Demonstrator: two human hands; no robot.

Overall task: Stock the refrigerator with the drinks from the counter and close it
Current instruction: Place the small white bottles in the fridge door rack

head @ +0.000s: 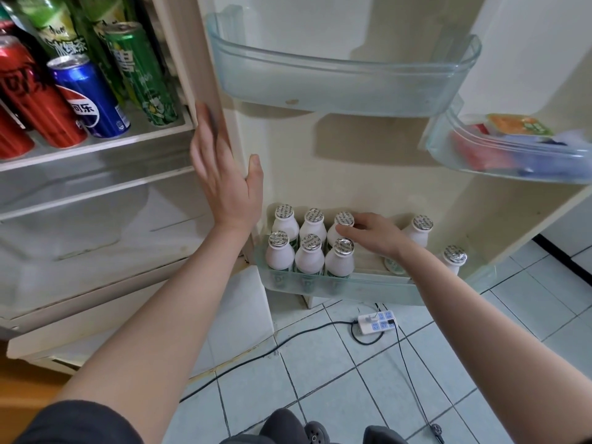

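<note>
Drinks already stand on the refrigerator shelf [96, 145] at far left: red cans [35, 100], a blue can [89, 97], a green can [141, 75] and green bottles [57, 30] behind. Next, the left hand [224, 174] lies flat against the cabinet's front edge [205, 59], fingers straight, its grip fully open and holding nothing. Right of it, the open door [320, 174] carries a clear upper bin [336, 78] and, low down, a bottom bin [368, 283] where six white bottles [280, 254] stand in two rows of three (foil caps up). The right hand [374, 233] reaches into that bin, its grip pinched on the top of the rear bottle [344, 219] at the right end of the back row. Two further bottles [419, 232] stand farther right, apart from the group, and a side bin [512, 155] holds coloured packets. Below, a power strip [376, 322] lies on the tiled floor [352, 395].
</note>
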